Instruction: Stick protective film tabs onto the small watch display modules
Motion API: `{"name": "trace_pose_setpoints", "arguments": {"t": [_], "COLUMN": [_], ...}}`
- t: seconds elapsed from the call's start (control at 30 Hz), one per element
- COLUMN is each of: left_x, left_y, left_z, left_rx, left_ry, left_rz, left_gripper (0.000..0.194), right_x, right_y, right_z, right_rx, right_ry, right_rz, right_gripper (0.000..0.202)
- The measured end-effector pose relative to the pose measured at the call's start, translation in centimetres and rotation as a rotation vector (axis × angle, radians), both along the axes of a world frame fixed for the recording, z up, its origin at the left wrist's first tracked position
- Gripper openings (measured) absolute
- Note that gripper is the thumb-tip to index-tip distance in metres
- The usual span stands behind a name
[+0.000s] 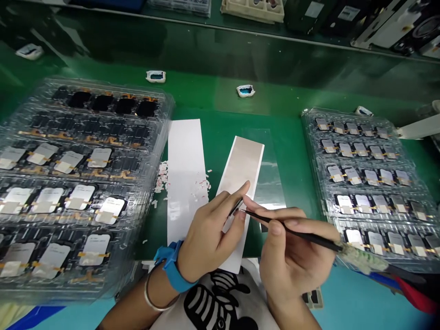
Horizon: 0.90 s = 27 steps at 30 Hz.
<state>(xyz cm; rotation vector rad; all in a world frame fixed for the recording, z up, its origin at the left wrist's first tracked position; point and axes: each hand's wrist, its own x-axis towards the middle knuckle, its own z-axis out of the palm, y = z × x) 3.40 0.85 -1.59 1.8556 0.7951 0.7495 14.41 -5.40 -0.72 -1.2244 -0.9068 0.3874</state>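
My left hand (213,233), with a blue strap and a bangle at the wrist, pinches a small dark-edged part (235,207) between thumb and fingers. In my right hand (299,252) are black tweezers (302,233), their tip touching or very near that part. Both hands are over the lower half of a beige strip with white edges (244,160). Left of it lies a white strip (185,160) with small pink and white scraps (161,178) beside it. The face of the held part is mostly hidden by my fingers.
A large clear tray (137,229) of small screen modules stands at the left, another (316,183) at the right. Two small white dishes (156,76) (245,91) holding something blue sit further back. A clear sheet (271,178) lies right of the beige strip.
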Motion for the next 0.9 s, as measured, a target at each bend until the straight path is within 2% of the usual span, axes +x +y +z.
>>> {"name": "trace_pose_setpoints", "arguments": {"t": [0.27, 0.9], "left_x": [-0.12, -0.01], "left_y": [0.03, 0.13], "left_z": [-0.47, -0.27], "left_rx": [0.02, 0.044], "left_ry": [-0.02, 0.077], "left_rz": [-0.008, -0.009], "left_gripper": [0.051, 0.051], "right_x": [0.14, 0.69], "right_y": [0.32, 0.49], "right_z": [-0.39, -0.94], "right_rx": [0.033, 0.098], "right_ry": [0.009, -0.079], "right_rz": [0.01, 0.048], "right_gripper": [0.024, 0.033]}}
